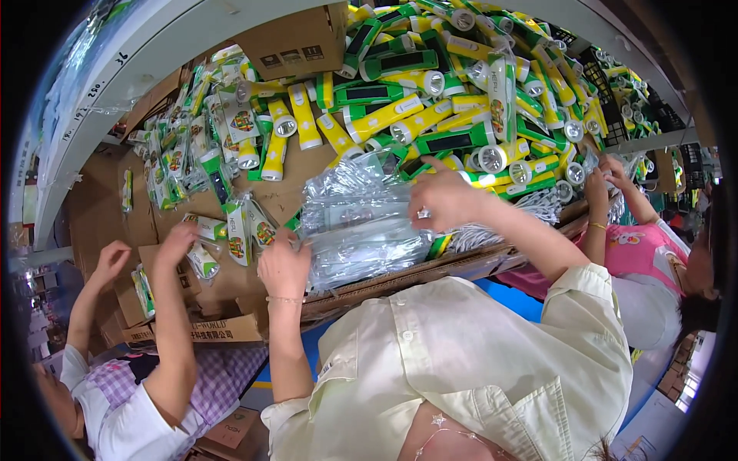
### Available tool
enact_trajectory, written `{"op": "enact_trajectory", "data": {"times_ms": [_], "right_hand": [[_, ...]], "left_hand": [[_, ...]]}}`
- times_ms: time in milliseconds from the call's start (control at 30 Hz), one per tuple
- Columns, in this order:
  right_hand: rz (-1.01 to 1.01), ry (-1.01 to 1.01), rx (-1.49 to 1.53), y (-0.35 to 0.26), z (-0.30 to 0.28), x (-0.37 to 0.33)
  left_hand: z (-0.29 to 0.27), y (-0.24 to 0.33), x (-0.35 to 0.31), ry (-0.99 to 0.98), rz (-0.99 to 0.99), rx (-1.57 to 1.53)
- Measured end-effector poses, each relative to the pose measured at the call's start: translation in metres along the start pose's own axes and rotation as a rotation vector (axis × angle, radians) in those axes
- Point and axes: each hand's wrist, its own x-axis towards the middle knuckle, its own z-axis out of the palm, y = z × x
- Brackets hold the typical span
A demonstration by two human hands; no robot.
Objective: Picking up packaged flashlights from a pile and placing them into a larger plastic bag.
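The heap of yellow-and-green plastic flashlights [469,103] rises beyond the right hand [444,201]; pulling one from low down could start a slide. The flat stack of clear, crinkled plastic bags [365,238] lies between both hands; thin film might cling, lifting several together. Loose white cords [492,234], just right of the right hand, might snag. The right hand is half-curled at the stack's right end, the left hand [284,265] bent at its left edge; I cannot tell whether either grips anything. A brown corrugated cardboard rim [461,266] bounds the near side; bare brown cardboard lining [296,173] beyond the left hand offers room, though a co-worker's hand [181,238] is near its left.
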Motion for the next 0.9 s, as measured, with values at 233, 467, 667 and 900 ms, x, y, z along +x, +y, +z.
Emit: {"op": "enact_trajectory", "data": {"times_ms": [233, 467, 667, 900], "right_hand": [[0.282, 0.455, -0.288, 0.089, -0.002, 0.084], [0.387, 0.245, -0.785, 0.118, 0.02, 0.144], [0.391, 0.463, -0.234, 0.06, -0.046, 0.106], [-0.111, 0.538, 0.737, -0.036, -0.034, 0.016]], "left_hand": [[0.019, -0.018, 0.003, -0.064, -0.07, -0.214], [0.003, -0.002, 0.007, -0.29, -0.225, -0.48], [0.009, -0.004, 0.002, -0.257, -0.141, -0.425], [0.003, 0.023, 0.0, -0.168, -0.048, -0.367]]}}
